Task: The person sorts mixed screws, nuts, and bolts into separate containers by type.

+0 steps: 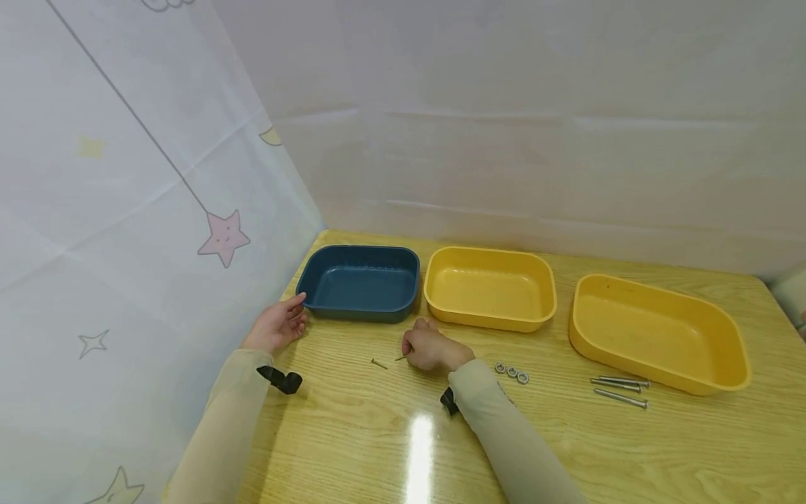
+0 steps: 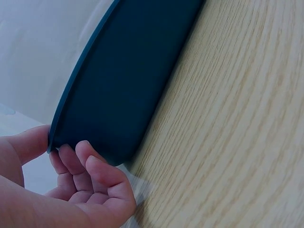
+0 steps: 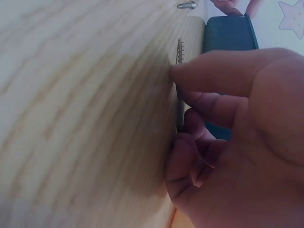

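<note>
At the left, my left hand (image 1: 277, 327) pinches the near left corner of the dark blue tray (image 1: 359, 288), thumb on the rim and fingers curled against the outer wall in the left wrist view. My right hand (image 1: 431, 348) is low at the tabletop, just in front of the middle yellow tray (image 1: 491, 290). Between its thumb and fingers it pinches a small screw (image 3: 180, 50), whose threaded end sticks out towards the left. The rest of that screw is partly hidden by the fingers. A second small screw (image 1: 379, 364) lies on the wood nearby.
Three hex nuts (image 1: 512, 372) lie in a row right of my right wrist. Farther right are three long bolts (image 1: 620, 399), in front of another yellow tray (image 1: 661, 329). A patterned sheet (image 1: 157, 245) hangs along the left side, and a pale one (image 1: 504, 140) behind the table.
</note>
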Demonstrator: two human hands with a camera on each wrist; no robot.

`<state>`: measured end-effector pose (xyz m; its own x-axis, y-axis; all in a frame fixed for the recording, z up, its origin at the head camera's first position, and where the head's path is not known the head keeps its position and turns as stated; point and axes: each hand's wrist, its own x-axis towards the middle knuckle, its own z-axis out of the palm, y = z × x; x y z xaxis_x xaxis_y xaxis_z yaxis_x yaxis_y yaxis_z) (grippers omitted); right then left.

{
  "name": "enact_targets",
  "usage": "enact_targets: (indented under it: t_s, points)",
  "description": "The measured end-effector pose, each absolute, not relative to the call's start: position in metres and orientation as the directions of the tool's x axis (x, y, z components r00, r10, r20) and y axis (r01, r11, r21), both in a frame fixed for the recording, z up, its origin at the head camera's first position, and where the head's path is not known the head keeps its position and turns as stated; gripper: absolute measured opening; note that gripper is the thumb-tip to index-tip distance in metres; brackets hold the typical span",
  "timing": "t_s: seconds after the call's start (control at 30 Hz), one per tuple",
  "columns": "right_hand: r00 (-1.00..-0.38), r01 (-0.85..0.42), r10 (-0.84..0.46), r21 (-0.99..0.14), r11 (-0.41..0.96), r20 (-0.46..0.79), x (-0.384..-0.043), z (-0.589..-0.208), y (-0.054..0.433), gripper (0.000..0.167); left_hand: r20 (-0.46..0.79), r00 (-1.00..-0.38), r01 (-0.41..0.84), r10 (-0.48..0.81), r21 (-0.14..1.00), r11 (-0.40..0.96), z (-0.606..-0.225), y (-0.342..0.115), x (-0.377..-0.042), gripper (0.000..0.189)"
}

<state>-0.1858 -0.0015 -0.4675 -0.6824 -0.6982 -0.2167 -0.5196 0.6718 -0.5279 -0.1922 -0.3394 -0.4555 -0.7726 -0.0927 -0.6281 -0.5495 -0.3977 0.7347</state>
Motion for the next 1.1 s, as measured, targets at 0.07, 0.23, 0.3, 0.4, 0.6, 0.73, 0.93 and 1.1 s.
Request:
enact_targets:
  t_s: [0.07, 0.23, 0.3, 0.4, 0.6, 0.73, 0.93, 1.1]
  points:
    - [-0.677, -0.508, -0.695, -0.530, 0.679, -0.242, -0.1855, -0.4646, -0.0015, 0.012, -0.629, -0.771, -0.549, -0.095, 0.733, -0.401, -0.4557, -0.3390, -0.1923, 0.019]
    - [-0.668, -0.491, -0.686, -0.523, 0.697, -0.288, -0.1861, -0.4600, -0.0012, 0.013, -0.630, -0.769, -0.549, -0.103, 0.735, -0.398, -0.4569, -0.3387, -0.1929, 0.020]
    - [-0.665, -0.491, -0.686, -0.520, 0.699, -0.295, -0.1867, -0.4597, -0.0011, 0.013, -0.631, -0.769, -0.550, -0.104, 0.735, -0.395, -0.4572, -0.3388, -0.1931, 0.020]
    - [-0.664, -0.486, -0.683, -0.518, 0.704, -0.304, -0.1875, -0.4601, -0.0013, 0.014, -0.630, -0.771, -0.551, -0.099, 0.736, -0.392, -0.4583, -0.3393, -0.1936, 0.021]
    - [-0.674, -0.485, -0.673, -0.506, 0.713, -0.303, -0.1869, -0.4616, -0.0022, 0.013, -0.627, -0.773, -0.549, -0.092, 0.735, -0.397, -0.4594, -0.3403, -0.1940, 0.019]
    - [-0.692, -0.474, -0.661, -0.509, 0.718, -0.289, -0.1861, -0.4645, -0.0033, 0.013, -0.623, -0.777, -0.547, -0.086, 0.737, -0.398, -0.4585, -0.3401, -0.1931, 0.018]
    - [-0.708, -0.461, -0.652, -0.521, 0.718, -0.271, -0.1847, -0.4670, -0.0030, 0.013, -0.618, -0.781, -0.545, -0.087, 0.744, -0.387, -0.4579, -0.3404, -0.1926, 0.021]
    - [-0.706, -0.470, -0.664, -0.539, 0.699, -0.246, -0.1835, -0.4647, -0.0008, 0.012, -0.622, -0.778, -0.547, -0.088, 0.741, -0.390, -0.4591, -0.3411, -0.1938, 0.022]
